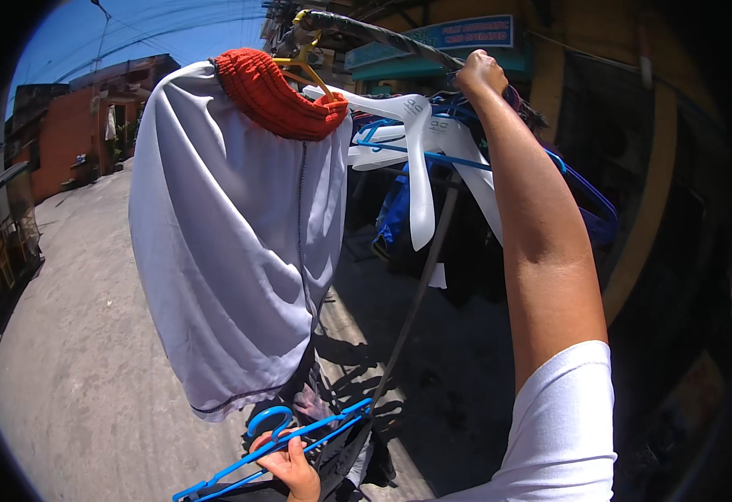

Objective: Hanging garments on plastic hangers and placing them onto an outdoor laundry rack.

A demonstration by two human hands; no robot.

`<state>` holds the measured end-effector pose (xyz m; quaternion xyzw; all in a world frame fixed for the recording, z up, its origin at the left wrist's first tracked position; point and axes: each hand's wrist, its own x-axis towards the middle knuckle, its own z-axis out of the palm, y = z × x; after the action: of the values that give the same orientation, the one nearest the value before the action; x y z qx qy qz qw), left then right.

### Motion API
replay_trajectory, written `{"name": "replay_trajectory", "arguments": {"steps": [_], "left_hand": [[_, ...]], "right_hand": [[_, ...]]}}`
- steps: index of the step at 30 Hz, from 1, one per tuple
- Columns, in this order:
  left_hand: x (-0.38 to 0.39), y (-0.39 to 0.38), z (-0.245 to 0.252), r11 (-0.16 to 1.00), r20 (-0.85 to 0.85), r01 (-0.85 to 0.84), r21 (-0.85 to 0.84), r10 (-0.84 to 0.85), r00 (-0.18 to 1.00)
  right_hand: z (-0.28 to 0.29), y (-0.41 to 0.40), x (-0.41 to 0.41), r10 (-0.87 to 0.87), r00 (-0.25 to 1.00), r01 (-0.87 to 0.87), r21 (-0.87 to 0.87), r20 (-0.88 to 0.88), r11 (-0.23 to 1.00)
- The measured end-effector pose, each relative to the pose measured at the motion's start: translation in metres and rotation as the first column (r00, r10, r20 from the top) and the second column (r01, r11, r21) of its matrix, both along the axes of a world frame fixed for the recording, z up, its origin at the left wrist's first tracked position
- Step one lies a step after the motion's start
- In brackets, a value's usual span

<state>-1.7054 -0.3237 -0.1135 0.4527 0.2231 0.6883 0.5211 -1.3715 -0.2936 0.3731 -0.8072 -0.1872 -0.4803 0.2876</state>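
Observation:
Low in the picture, my left hand (289,463) holds a blue plastic hanger (240,464), with a dark garment (340,455) hanging from it. My right hand (482,74) is raised to the dark wrapped rail (384,36) at the top, closed at its end near the bunched hangers; what its fingers grip is hidden. White shorts (234,219) with a red elastic waistband (278,94) hang from a yellow hanger (306,66) at the rail's left end. White plastic hangers (421,169) and a blue hanger (428,154) hang between the shorts and my right arm.
A thin metal pole (416,295) slants down below the hangers. Dark and blue clothes (394,207) hang behind it. A purple hanger (601,201) is right of my arm. A sunlit concrete street (77,301) runs along the left, with a vehicle (1,251) at the edge.

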Motion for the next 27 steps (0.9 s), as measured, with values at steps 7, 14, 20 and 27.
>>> {"name": "replay_trajectory", "arguments": {"steps": [7, 14, 20, 27], "left_hand": [[0.005, -0.004, -0.001, 1.000, 0.030, -0.001, 0.005, 0.001, 1.000], [-0.007, 0.001, -0.012, 0.999, 0.020, -0.009, -0.035, 0.010, 1.000], [-0.001, 0.009, -0.019, 0.999, 0.028, 0.017, -0.040, -0.016, 0.999], [-0.022, 0.011, -0.016, 0.997, 0.045, 0.028, -0.068, -0.024, 0.999]], "right_hand": [[0.008, 0.000, 0.009, 0.075, 0.990, -0.071, 0.034, -0.117, 0.997], [0.027, -0.007, 0.012, 0.351, 0.931, -0.363, -0.143, -0.103, 0.921], [0.046, -0.010, 0.012, 0.412, 0.911, -0.413, -0.105, -0.027, 0.905], [0.064, -0.051, -0.044, 0.521, 0.809, -0.588, -0.397, -0.273, 0.705]]}}
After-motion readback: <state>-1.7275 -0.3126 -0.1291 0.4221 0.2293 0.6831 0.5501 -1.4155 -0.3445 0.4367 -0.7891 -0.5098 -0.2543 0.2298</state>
